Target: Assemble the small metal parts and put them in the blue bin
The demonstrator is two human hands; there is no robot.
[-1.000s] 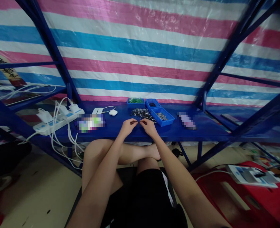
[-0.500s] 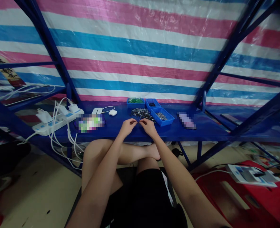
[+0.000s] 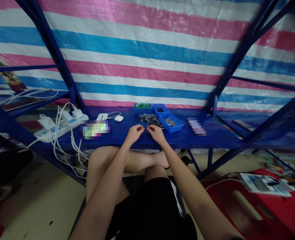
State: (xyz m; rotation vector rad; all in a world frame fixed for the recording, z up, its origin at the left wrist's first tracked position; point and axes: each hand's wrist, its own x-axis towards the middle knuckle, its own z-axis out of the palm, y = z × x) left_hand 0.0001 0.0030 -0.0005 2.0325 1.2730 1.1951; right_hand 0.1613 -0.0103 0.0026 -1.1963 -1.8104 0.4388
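At frame centre, three blue trays point(image 3: 178, 128) hold green pieces point(image 3: 142, 106), dark pieces point(image 3: 160, 110) and silvery pieces point(image 3: 170, 122); a loose pile point(image 3: 149, 119) lies just beyond my left grip point(image 3: 136, 131) and right grip point(image 3: 155, 132), each pinched together, contents indistinct.

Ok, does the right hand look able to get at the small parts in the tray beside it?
Probably yes: the right hand is just left of the blue tray, which is open on top, and nothing seems to stand between it and the metal parts.
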